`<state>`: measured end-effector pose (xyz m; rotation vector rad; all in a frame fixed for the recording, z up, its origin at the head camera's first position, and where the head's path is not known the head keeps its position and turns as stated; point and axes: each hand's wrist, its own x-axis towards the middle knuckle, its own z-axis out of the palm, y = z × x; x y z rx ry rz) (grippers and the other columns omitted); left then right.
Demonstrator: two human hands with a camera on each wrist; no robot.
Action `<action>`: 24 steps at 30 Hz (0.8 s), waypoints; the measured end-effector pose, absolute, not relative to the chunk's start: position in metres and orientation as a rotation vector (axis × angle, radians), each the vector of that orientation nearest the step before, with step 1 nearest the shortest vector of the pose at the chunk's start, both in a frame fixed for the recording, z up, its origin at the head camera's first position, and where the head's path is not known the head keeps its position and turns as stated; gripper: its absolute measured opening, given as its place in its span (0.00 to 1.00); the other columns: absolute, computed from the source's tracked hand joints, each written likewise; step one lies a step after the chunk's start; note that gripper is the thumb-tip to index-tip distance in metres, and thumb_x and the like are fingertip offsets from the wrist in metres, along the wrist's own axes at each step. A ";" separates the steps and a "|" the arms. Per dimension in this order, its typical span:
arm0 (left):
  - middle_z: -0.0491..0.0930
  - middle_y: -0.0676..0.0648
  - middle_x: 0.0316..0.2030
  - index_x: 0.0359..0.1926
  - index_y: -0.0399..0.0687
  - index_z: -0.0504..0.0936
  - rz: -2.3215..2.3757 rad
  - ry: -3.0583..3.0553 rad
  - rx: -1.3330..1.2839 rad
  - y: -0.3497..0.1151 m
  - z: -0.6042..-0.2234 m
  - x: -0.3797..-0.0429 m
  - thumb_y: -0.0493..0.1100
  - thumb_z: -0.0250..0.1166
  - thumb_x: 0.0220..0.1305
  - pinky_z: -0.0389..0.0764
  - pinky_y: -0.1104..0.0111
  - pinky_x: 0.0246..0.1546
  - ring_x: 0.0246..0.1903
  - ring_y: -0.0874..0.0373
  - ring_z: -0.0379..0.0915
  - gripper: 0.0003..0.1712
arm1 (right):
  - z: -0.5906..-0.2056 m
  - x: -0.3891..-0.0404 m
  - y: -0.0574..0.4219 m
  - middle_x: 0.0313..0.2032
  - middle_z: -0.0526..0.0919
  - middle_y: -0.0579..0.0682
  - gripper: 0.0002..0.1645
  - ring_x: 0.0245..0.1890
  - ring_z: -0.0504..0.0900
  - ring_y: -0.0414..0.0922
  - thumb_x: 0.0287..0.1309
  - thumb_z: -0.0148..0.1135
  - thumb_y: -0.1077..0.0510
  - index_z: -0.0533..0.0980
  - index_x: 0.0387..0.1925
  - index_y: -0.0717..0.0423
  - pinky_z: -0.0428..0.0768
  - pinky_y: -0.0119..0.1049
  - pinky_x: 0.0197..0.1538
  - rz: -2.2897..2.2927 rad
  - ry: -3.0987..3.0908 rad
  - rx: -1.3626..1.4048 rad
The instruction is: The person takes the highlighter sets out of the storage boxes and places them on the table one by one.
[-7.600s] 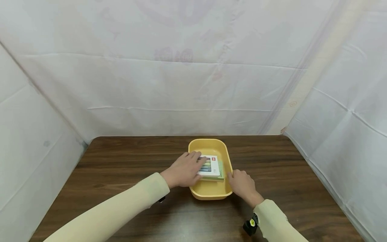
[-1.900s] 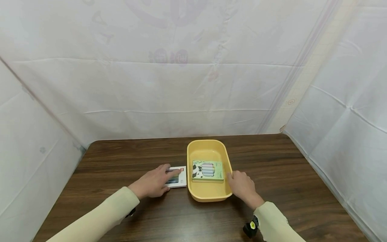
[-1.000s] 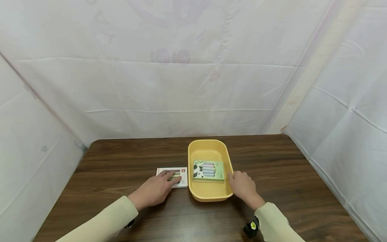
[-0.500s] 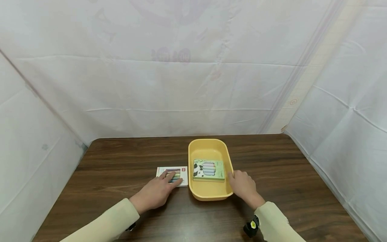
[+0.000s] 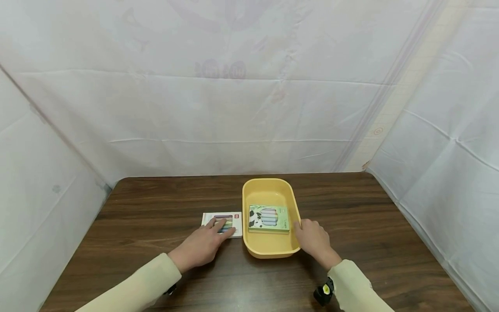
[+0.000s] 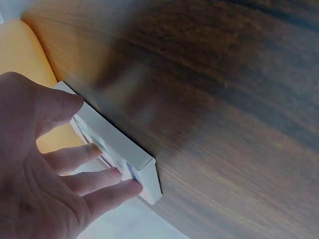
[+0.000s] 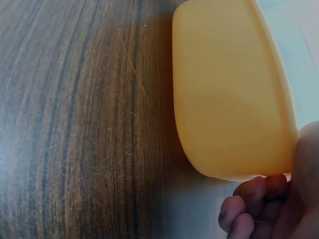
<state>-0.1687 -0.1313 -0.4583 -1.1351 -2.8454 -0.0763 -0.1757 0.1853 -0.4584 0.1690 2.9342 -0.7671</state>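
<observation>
Step in hand looks like shifting the white box out of the yellow bin: box is flat on the table just left of the bin, left hand loosely spread on top, not gripping; right hand has fingers curled, holding the bin's right rim. Next move probably calls for the left hand to lift clear, bin held steady. Versus 7.6 s ago: white box was inside the bin, atop the green box.
</observation>
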 end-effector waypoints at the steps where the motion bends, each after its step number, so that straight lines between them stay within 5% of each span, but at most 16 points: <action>1: 0.72 0.32 0.60 0.62 0.49 0.74 -0.077 -2.842 -1.137 -0.131 -0.458 -0.169 0.31 0.57 0.62 0.80 0.45 0.43 0.54 0.29 0.71 0.27 | -0.458 -0.176 0.186 0.15 0.72 0.49 0.27 0.14 0.69 0.43 0.71 0.39 0.48 0.69 0.17 0.52 0.64 0.34 0.17 -0.767 2.935 0.166; 24: 0.67 0.31 0.64 0.64 0.48 0.72 -0.141 -2.972 -1.087 -0.130 -0.457 -0.194 0.27 0.54 0.61 0.77 0.41 0.47 0.59 0.27 0.66 0.30 | -0.459 -0.175 0.185 0.14 0.72 0.48 0.27 0.13 0.70 0.43 0.71 0.40 0.48 0.68 0.16 0.52 0.64 0.34 0.17 -0.780 2.942 0.200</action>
